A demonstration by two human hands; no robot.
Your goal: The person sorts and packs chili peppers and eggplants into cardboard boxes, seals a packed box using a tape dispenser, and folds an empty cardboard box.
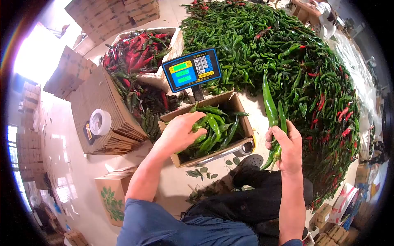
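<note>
An open cardboard box (pixel 209 159) holds long green chili peppers (pixel 223 131) and sits at the foot of a digital scale display (pixel 192 69) with lit green readouts. My left hand (pixel 180 131) reaches over the box's left side, fingers and thumb curled around green peppers at the top of the pile; its fingertips are partly hidden among them. To the right of the box, my right hand (pixel 288 146) is closed around a few long green chili peppers (pixel 269 100), held upright with their tips pointing away from me.
A large heap of green peppers (pixel 250 45) with some red ones covers the floor ahead and right. A white foam crate (pixel 176 43) holds red peppers. Flattened cartons (pixel 96 110) carry a tape roll (pixel 100 122) at left. Loose leaves (pixel 202 173) lie near my shoe (pixel 251 162). Another person (pixel 322 12) sits far right.
</note>
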